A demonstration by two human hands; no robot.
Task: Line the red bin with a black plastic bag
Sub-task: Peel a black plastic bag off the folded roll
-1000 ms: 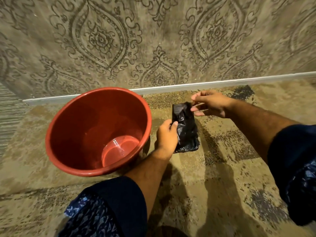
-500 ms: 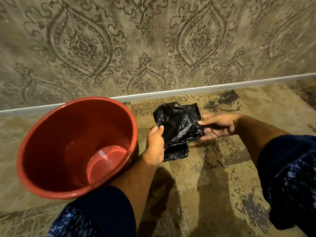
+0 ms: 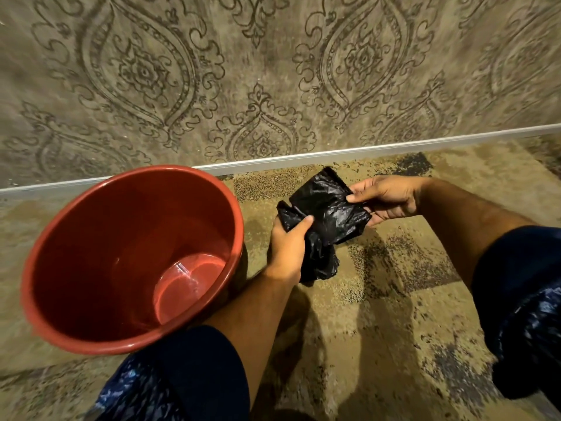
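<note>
The person's left hand (image 3: 287, 247) and right hand (image 3: 385, 199) are bare to above the elbow. Behind the fingers, short dark navy sleeves carry a blue pattern.

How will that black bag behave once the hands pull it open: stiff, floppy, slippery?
The black plastic bag is crumpled and sags below the left hand, so it is probably floppy and light. Its glossy creases suggest a slick film; the right hand pinches one edge. It likely won't hold an open mouth over the red bin unaided.
</note>
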